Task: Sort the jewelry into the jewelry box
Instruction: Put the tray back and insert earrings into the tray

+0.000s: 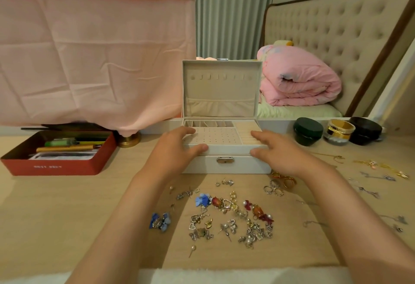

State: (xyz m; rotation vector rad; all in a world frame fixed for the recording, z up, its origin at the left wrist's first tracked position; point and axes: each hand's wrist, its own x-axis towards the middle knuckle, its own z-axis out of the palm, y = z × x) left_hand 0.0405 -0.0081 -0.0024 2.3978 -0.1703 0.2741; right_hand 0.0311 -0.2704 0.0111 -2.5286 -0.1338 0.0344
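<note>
— Are the fingers holding anything?

— No. On the left hand [177, 149] and the right hand [278, 153] alike, the fingers [188, 130] lie slack on the front corners of the jewelry box [222, 167]. It sits between them: white leathery shell, beige velvet tray, lid upright, long axis crosswise.

— And the jewelry?

— Back from the fingers, toward the wrists, loose on the wooden surface [67, 205]. Glinting earrings [226, 214] lie between the forearms, rings [277, 186] just beside the right wrist. I'd say the right hand is nearer those.
</note>
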